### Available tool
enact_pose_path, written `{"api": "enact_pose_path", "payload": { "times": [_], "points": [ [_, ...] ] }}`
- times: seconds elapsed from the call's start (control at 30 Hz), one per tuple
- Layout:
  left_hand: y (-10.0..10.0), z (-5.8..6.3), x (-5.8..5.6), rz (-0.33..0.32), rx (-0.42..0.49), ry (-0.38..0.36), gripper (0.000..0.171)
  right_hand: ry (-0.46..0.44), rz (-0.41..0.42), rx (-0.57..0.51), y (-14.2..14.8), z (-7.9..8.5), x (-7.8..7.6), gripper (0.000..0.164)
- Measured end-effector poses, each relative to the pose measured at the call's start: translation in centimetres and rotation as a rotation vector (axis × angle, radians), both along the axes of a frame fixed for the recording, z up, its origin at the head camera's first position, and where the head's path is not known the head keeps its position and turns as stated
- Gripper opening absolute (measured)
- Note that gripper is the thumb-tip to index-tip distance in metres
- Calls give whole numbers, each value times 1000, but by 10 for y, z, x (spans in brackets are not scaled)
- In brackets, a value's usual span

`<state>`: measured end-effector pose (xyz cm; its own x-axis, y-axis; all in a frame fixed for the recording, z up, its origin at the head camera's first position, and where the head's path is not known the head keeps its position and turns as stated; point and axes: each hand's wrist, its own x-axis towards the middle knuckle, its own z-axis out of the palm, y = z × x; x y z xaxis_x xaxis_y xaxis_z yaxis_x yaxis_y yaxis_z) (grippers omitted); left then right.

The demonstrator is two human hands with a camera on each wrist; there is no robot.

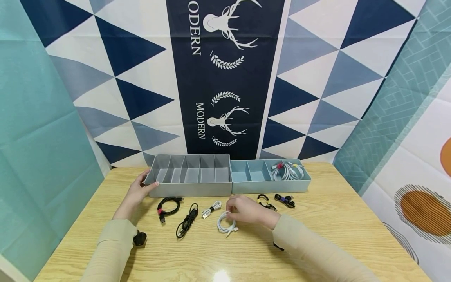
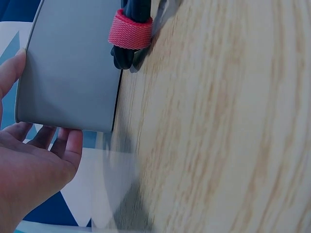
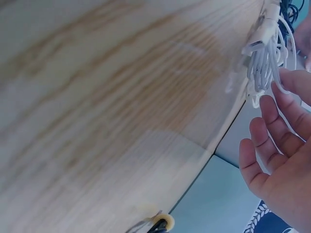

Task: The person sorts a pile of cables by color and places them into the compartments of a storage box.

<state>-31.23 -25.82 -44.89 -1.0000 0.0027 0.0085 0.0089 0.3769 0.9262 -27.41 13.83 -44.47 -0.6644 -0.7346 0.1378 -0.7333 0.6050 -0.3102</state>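
From my remote station I have the right hand [image 1: 246, 209] pinching the coiled white cable [image 1: 225, 228] in its grip — mid-desk [image 1: 190, 258], right of the small white cable [image 1: 211, 210]. My left hand [image 1: 137, 192] has its grip round the gray box's [image 1: 190, 190] left end — the red-tied black cable [image 1: 173, 212] lies just near of the box.

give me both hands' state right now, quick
Left hand: closed on the left end of the gray box, holding it.
Right hand: thumb and forefinger pinching the coiled white cable.
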Motion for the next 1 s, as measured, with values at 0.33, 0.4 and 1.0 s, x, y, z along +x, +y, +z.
{"api": "enact_pose_path", "payload": {
  "times": [0.33, 0.4, 1.0],
  "points": [
    [0, -1, -1, 2, -6, -1, 80, 23, -5, -13, 2, 13, 5, 13],
    [0, -1, -1, 5, -5, -2, 81, 33, -4, -21, 3, 15, 6, 14],
    [0, 0, -1, 10, 0, 0, 79, 100, -30, -50, 16, 34, 6, 13]
  ]
}}
